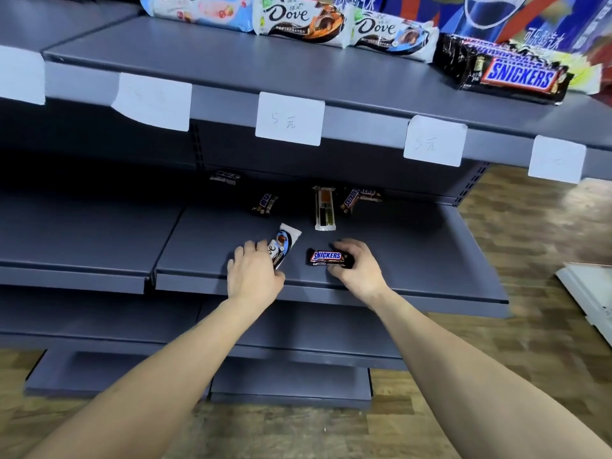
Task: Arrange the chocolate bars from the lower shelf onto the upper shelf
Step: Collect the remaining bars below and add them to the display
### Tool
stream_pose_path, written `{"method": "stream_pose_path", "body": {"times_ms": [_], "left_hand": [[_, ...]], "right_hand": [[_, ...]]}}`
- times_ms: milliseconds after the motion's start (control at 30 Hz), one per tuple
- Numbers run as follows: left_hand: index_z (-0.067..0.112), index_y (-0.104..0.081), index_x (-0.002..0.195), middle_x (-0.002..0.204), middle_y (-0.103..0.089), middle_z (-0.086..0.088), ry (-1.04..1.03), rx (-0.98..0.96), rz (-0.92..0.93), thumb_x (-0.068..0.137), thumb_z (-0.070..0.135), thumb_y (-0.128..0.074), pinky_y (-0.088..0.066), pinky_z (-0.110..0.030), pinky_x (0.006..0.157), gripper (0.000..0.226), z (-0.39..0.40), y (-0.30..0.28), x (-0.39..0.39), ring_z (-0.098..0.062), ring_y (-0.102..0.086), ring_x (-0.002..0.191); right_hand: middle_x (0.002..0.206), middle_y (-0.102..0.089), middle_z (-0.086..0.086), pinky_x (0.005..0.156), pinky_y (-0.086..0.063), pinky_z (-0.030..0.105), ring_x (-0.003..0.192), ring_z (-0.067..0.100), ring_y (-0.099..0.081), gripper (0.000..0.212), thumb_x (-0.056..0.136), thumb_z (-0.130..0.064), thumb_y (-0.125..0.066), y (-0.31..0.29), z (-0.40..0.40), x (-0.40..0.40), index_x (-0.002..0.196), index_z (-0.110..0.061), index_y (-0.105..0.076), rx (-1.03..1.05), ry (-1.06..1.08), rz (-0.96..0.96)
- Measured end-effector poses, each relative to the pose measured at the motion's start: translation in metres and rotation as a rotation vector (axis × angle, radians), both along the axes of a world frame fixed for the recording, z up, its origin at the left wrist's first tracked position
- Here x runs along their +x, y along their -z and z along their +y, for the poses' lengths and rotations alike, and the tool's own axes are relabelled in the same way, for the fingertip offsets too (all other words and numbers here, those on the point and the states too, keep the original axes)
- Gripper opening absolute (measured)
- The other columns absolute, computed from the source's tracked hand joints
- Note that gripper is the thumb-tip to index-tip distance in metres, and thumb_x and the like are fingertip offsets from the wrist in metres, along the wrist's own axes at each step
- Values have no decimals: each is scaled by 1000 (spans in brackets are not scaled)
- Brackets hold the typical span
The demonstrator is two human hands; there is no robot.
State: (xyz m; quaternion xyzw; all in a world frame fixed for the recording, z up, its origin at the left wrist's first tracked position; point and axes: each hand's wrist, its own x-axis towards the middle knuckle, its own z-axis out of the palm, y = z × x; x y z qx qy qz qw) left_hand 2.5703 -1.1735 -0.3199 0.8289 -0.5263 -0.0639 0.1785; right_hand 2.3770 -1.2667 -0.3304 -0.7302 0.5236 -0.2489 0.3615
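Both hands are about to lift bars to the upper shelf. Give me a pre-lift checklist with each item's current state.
1. Left hand grips the Dove bar: ok, fingers over its lower end.
2. Right hand grips the Snickers bar: ok, fingers curled round its right end.
3. Bare space on the upper shelf in front of the Dove row: ok.
4. Snickers stack steady: cannot tell.
5. Lower shelf emptied: not ok, bars remain at the back.

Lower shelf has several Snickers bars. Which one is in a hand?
The front Snickers bar, label facing up, gripped by the right hand near the shelf's front edge. The other Snickers bars lie untouched, farther back in shadow.
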Motion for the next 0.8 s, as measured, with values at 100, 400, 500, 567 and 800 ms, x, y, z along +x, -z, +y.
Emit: {"method": "stream_pose_path", "body": {"times_ms": [100,400,500,567,800], "left_hand": [[15,-43,137,122,-53,-5,40,-15,9,81,27,-62,-40,-36,90,61,5,2,9,-25,-46,111],[22,-46,136,116,-60,1,115,-54,116,81,12,-69,-48,-34,84,60,22,-8,10,-21,-48,105],[24,-49,131,116,-60,5,149,-79,94,81,8,-68,-47,-34,82,55,38,-13,5,-19,-47,104],[25,-50,128,117,-59,8,174,-109,80,81,6,-68,-46,-31,83,54,51,-17,-1,-17,-46,105],[27,-50,129,122,-54,11,295,-192,16,84,5,-66,-45,-33,94,52,101,-52,-33,-11,-41,117]], "right_hand": [[130,-47,-9,101,-28,13,118,3,-45,39,83,-20,-75,3,-2,0,120,-21,-66,-16,10,-5],[111,-58,-6,91,-40,19,103,11,-58,25,78,-19,-78,-2,19,-4,102,-19,-70,-71,105,40],[98,-61,-5,83,-47,25,91,14,-61,22,76,-20,-77,-6,33,-13,96,-23,-68,-94,105,87],[96,-63,-6,82,-50,28,89,13,-61,23,77,-23,-78,-9,43,-24,97,-26,-67,-123,95,106],[97,-66,-13,79,-49,22,89,4,-61,24,79,-29,-78,-40,84,-70,100,-30,-66,-189,60,15]]}}
